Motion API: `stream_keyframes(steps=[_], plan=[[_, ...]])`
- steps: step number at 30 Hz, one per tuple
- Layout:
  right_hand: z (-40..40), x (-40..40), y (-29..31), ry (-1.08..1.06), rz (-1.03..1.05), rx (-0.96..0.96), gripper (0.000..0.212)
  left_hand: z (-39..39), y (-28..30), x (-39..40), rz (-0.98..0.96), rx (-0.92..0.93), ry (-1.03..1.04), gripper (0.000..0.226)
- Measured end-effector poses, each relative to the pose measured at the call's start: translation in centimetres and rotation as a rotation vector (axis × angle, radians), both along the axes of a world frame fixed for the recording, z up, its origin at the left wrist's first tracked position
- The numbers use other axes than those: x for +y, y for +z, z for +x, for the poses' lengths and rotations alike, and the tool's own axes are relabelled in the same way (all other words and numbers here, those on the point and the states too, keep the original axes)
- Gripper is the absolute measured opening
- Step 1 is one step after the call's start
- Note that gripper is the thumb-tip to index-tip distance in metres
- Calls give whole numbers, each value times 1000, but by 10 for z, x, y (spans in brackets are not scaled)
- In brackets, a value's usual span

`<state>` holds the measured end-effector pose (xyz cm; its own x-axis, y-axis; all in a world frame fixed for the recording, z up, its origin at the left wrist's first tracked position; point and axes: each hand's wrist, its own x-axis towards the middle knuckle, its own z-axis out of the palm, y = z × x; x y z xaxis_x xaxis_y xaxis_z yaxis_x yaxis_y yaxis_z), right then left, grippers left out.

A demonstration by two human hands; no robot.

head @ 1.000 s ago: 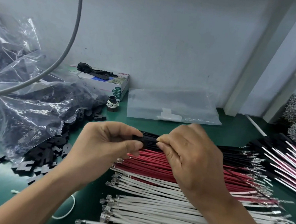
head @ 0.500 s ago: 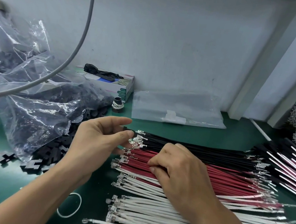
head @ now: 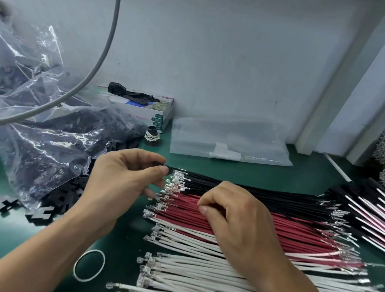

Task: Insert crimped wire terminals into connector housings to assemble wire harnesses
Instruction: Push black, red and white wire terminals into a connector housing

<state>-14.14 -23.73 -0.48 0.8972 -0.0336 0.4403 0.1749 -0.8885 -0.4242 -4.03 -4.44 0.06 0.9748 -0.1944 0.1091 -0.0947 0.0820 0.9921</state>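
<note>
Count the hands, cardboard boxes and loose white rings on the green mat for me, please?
Hands: 2, the left hand pinching a black housing, and the right hand
Cardboard box: 1
Loose white ring: 1
Total: 4

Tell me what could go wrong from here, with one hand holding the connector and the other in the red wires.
The right hand pinches among tightly packed red wires; it may lift two, or snag a neighbouring terminal. The left hand holds the black connector housing only at its fingertips, so it could twist or slip during insertion. Its lower fingers touch the exposed terminals and might bend them.
</note>
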Motion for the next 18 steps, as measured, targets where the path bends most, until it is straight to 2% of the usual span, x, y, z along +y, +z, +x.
stream_keyframes(steps=[2, 4, 7, 18], plan=[[-1, -2, 0, 25, 55, -27, 16, -1, 3, 1, -57, 53, -28, 11], [-1, -3, 2, 31, 91, -74, 21, -3, 6, 1, -132, 122, -91, 25], [-3, -3, 5, 6, 118, -167, 13, -6, 7, 0, -196, 204, -188, 42], [-7, -4, 7, -49, 160, -332, 8, -8, 9, -1, -281, 315, -330, 37]])
